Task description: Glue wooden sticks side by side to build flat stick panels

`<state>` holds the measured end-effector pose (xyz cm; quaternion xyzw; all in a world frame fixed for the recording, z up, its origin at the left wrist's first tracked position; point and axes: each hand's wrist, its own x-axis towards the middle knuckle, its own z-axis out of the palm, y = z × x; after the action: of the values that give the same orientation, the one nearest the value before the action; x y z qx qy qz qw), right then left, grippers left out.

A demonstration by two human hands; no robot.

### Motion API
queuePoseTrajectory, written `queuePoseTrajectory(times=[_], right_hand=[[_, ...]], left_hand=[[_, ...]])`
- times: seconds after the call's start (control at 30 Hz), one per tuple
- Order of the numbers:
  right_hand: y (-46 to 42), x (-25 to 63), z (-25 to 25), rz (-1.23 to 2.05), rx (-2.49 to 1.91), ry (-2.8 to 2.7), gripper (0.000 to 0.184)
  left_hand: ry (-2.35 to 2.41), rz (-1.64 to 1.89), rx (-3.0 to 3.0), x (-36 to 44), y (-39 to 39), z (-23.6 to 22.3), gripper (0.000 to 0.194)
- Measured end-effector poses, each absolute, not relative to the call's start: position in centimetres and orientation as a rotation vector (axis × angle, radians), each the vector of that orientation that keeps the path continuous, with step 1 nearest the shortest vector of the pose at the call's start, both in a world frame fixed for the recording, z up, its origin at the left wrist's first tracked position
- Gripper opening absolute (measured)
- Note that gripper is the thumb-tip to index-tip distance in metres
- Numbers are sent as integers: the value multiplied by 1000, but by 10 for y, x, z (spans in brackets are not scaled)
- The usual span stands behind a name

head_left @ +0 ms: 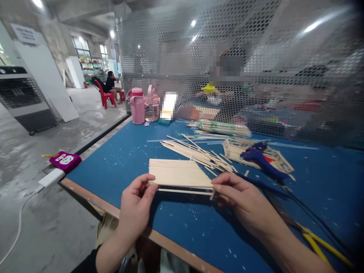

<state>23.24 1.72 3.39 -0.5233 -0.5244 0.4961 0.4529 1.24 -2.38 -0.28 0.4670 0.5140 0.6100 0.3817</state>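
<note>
Between my two hands is a flat panel of wooden sticks (178, 172), laid side by side, with a slanted right edge. My left hand (139, 199) pinches its near left corner between thumb and fingers. At the near right corner, the thumb and fingers of my right hand (239, 193) are closed on it too. A thin stick runs along under the near edge, with a short piece by my right fingertips. Just beyond the panel lies a loose pile of wooden sticks (196, 152). Farther right, a blue glue gun (264, 165) rests on a wooden stick frame (231, 148).
A bagged bundle of sticks (224, 128) lies before the perforated metal screen (176, 57). A pink jug (138, 108) and a pink-lidded bottle (152, 108) stand at the back left. Yellow-handled pliers or cutters (313, 239) lie at right near the cord. A purple box (66, 162) sits at the left edge.
</note>
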Motion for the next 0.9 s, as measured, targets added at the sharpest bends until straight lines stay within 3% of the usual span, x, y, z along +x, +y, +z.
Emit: queuePoseTrajectory(times=[0.27,0.57,0.9], right_hand=[[16,230,34,1123,-1241,-1346,20],[11,229,42,1209,-1150,-1206,16],[12,229,42,931,-1313,-1507,8]], left_hand=[[1386,1563,1339,4,-32,3,15],[1285,1482,1171,5,-25,25,23],[1383,1454,1589,-7,-28,5,13]])
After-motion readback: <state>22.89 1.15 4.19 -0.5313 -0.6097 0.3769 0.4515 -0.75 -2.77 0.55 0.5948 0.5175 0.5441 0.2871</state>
